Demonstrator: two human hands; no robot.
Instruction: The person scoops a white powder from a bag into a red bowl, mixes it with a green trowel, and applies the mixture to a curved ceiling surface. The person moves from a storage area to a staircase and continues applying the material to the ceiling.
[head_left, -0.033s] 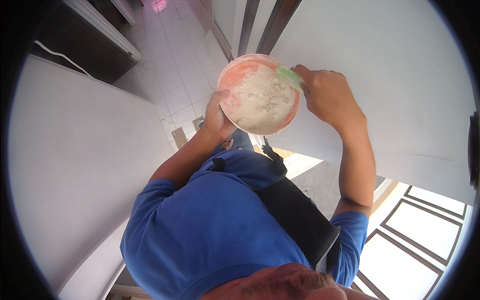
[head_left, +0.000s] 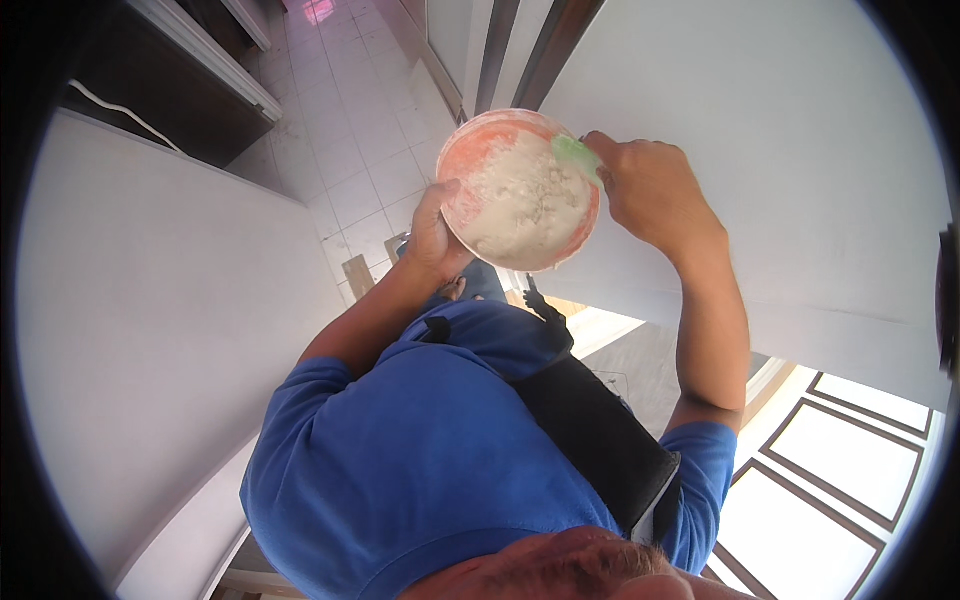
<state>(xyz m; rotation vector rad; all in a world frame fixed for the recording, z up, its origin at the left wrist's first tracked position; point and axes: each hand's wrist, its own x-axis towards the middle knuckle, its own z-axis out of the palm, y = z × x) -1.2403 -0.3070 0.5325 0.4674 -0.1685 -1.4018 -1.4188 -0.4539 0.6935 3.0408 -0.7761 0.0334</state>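
An orange-pink bowl (head_left: 468, 150) is held up in front of me, its inside coated with thick, lumpy off-white paste (head_left: 525, 200). My left hand (head_left: 438, 235) grips the bowl at its left side, thumb over the rim and the other fingers underneath, mostly hidden. On the right side of the bowl, my right hand (head_left: 655, 195) is closed around a light-green, flat-bladed scraper (head_left: 577, 157). The scraper's blade reaches over the bowl's upper right rim, at the edge of the paste.
A white wall (head_left: 790, 150) rises close on my right, and a pale panel (head_left: 170, 290) stands at my left. Beyond the bowl runs a tiled floor (head_left: 345, 130). A black bag (head_left: 590, 430) hangs across my front. Dark-framed panes (head_left: 845, 460) show at lower right.
My right hand has shifted very slightly left with the scraper. The bowl and my left hand look nearly the same.
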